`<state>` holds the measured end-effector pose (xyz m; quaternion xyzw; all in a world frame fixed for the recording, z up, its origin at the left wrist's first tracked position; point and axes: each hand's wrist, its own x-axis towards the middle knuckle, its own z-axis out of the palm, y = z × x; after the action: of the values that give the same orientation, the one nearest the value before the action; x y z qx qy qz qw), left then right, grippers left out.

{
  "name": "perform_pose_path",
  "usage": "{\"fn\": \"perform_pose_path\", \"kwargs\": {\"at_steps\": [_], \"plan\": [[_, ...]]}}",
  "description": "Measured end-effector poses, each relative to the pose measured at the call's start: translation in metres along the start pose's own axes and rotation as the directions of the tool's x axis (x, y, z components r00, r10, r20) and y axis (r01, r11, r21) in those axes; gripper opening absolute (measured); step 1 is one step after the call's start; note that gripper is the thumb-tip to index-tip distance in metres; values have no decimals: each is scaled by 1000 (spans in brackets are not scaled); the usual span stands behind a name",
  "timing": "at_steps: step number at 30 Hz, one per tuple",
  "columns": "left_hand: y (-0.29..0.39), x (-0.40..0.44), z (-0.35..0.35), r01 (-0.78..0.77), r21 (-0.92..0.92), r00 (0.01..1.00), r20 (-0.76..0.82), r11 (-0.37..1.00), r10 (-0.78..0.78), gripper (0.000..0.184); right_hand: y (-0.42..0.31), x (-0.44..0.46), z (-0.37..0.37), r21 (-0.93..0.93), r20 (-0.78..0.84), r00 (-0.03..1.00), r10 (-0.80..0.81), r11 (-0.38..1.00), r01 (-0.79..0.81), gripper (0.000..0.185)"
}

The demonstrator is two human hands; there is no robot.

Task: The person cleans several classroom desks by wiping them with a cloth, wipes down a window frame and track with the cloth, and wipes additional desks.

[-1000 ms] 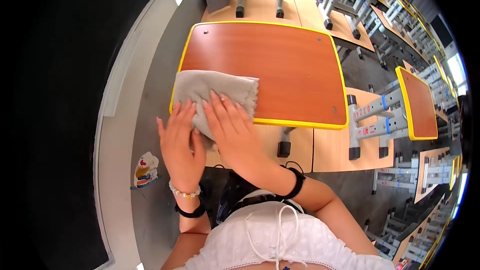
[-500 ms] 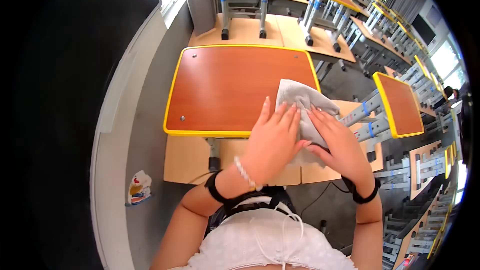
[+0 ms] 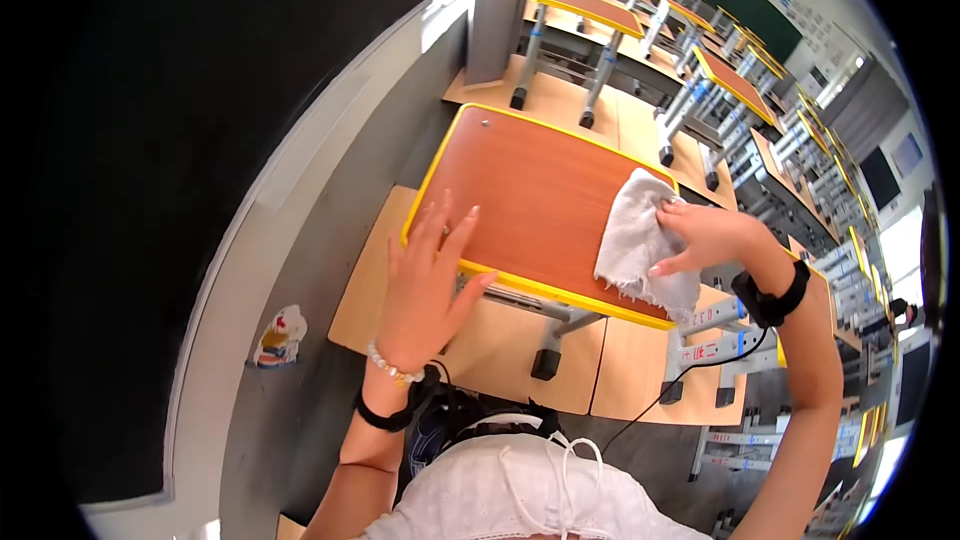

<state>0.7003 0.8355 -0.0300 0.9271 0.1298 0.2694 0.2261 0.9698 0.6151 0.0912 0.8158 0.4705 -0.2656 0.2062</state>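
Observation:
A stool stands on the light wood desk (image 3: 525,365) in front of me, its reddish-brown seat (image 3: 545,200) edged in yellow. On the right end of the seat lies a pale grey-white cloth (image 3: 632,235) with a frayed edge, hanging partly over the rim. My right hand (image 3: 712,232) grips the cloth, some fingertips hidden in its folds. At the seat's front left corner is my left hand (image 3: 420,285), fingers spread and holding nothing. Its fingertips overlap the seat; firm contact is hard to tell.
More stools (image 3: 590,8) stand on desks ahead and to the right. The grey wall (image 3: 330,240) runs close on my left, with a blackboard (image 3: 250,50) and a sticker (image 3: 280,337). A black cable (image 3: 680,377) trails from my right wrist past the desk.
Both hands were together at the cloth. My left hand has moved left to the seat's corner, while my right hand keeps the cloth at the right end. The view has turned.

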Motion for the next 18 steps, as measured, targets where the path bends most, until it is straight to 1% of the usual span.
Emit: {"fn": "perform_pose_path", "kwargs": {"at_steps": [2,3,4,6,7,9,10,13,14,15,16,18], "plan": [[-12,-17,-9,92,3,996,16,996,-92,60,-14,16,-25,-39,164,984,64,998,-58,108],[-13,-23,-12,86,34,996,20,996,-87,60,-8,28,-22,-106,32,999,-27,994,31,112],[-15,-27,-11,72,20,997,4,997,-72,61,-4,46,-21,-124,-67,991,-119,986,110,114],[-17,-30,-3,25,-7,999,-23,1000,-25,61,-1,85,-28,-163,-259,921,-290,953,254,117],[-19,-29,1,12,-75,999,-40,997,-15,61,-10,100,-40,-131,-244,932,-268,961,242,121],[-20,-29,0,18,-23,1000,-15,1000,-19,66,-29,137,-55,-200,-254,925,-284,951,237,121],[-20,-29,0,14,2,1000,6,1000,-14,68,-48,147,-65,-225,-279,904,-324,937,267,110],[-26,-32,17,46,-93,994,-97,995,-55,79,-100,169,-71,-159,-399,824,-402,915,370,113],[-25,-35,25,27,-71,986,-159,997,-38,82,-112,173,-68,-188,-396,770,-500,865,465,114],[-23,-38,34,8,-49,975,-221,999,-18,85,-122,163,-67,-209,-356,742,-568,823,529,116],[-22,-38,38,-14,-28,960,-280,1000,5,88,-131,154,-60,-270,-322,714,-621,783,560,116],[-13,-37,33,-57,-42,929,-369,998,37,84,-128,123,-38,-291,-314,631,-710,704,648,113]]}}
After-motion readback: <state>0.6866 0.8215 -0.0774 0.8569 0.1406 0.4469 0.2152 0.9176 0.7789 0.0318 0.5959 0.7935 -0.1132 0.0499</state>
